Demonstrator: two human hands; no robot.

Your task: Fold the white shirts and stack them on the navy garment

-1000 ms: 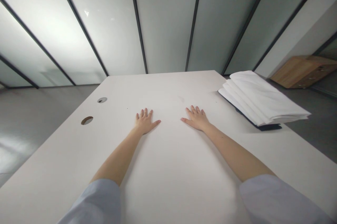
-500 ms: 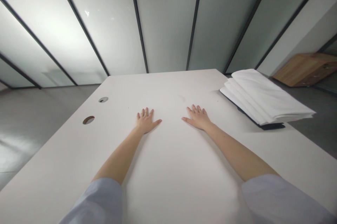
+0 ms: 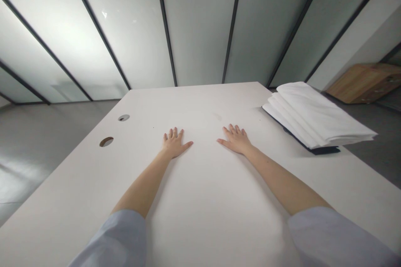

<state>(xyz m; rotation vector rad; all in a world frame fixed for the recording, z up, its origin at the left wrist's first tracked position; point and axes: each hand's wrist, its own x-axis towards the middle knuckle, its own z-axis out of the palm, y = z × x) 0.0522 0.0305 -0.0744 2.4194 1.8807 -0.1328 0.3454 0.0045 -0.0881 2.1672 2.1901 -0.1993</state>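
Observation:
Both palms rest face down on a white table (image 3: 206, 200). My left hand (image 3: 174, 144) lies flat left of the middle, fingers spread and thumb pointing inward. Across a gap from it, my right hand (image 3: 235, 140) is also flat on the surface with its fingers apart. Neither holds anything. Right of my right hand, and apart from it, sits a stack of folded white cloth (image 3: 316, 112). Beneath the cloth shows the edge of a dark, flat thing (image 3: 326, 150), mostly hidden.
Two round holes pierce the tabletop on the left, a far one (image 3: 123, 118) and a nearer one (image 3: 106, 141). Frosted glass panels (image 3: 197, 29) with dark frames stand behind the table. A wooden cabinet (image 3: 360, 83) is on the floor at the far right.

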